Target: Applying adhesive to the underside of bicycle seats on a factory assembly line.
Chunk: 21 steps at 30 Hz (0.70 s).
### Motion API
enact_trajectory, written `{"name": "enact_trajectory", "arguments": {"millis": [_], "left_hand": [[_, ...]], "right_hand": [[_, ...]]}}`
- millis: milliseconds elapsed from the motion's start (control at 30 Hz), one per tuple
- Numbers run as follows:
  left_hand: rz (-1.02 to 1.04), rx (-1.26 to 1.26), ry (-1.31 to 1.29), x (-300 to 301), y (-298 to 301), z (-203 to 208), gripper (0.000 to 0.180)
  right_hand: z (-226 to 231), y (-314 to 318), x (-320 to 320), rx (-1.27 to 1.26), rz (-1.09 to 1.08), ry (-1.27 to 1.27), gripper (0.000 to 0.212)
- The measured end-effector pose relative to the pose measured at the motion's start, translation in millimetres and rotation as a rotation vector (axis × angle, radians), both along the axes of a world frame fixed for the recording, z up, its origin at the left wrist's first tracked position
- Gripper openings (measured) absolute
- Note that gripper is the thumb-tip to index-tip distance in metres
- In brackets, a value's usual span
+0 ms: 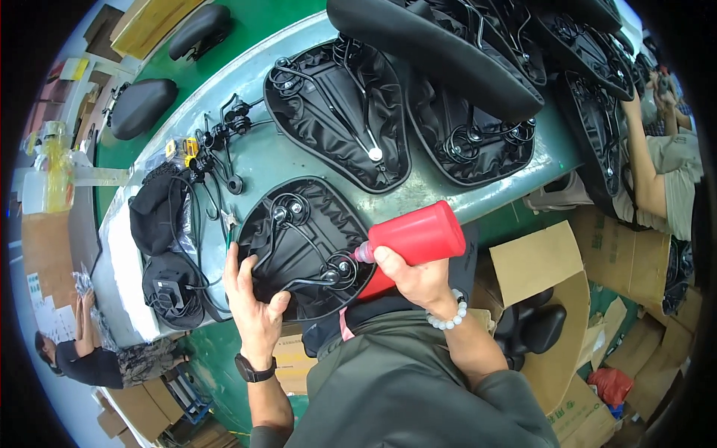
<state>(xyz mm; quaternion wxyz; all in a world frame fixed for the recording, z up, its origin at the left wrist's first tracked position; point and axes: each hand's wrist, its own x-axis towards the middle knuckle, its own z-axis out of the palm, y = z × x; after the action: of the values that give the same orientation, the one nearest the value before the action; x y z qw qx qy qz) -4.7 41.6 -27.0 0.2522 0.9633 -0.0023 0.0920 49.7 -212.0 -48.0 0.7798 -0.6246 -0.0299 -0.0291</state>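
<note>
An upturned black bicycle saddle (pixel 299 243) lies at the table's near edge, showing its wire rails and coil springs. My left hand (pixel 255 302) grips its left edge, thumb on the near side and fingers along the outer side. In my right hand (pixel 414 276) is a red squeeze bottle (pixel 422 231), tilted with its clear nozzle pointing left. The nozzle tip is close to the bolt and spring (pixel 342 269) at the saddle's near right; whether they touch, I cannot tell. Beyond lies another upturned saddle (pixel 336 112).
More saddles (pixel 478 134) crowd the table's right side. Loose spring hardware (pixel 213 142), pliers (pixel 229 224) and a black cap (pixel 175 287) with cable sit at left. Open cardboard boxes (pixel 538 261) stand at right. Another person's arm (pixel 646 164) is at far right.
</note>
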Motion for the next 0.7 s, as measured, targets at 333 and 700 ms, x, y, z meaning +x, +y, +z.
{"name": "enact_trajectory", "arguments": {"millis": [333, 700], "left_hand": [[-0.012, 0.014, 0.015, -2, -5, 0, 0.072], [0.352, -0.540, 0.178, -60, 54, -5, 0.051]], "right_hand": [[0, -12, -3, -0.248, 0.067, -0.071, 0.015], [-18, -9, -2, 0.678, 0.059, 0.458, 0.029]]}}
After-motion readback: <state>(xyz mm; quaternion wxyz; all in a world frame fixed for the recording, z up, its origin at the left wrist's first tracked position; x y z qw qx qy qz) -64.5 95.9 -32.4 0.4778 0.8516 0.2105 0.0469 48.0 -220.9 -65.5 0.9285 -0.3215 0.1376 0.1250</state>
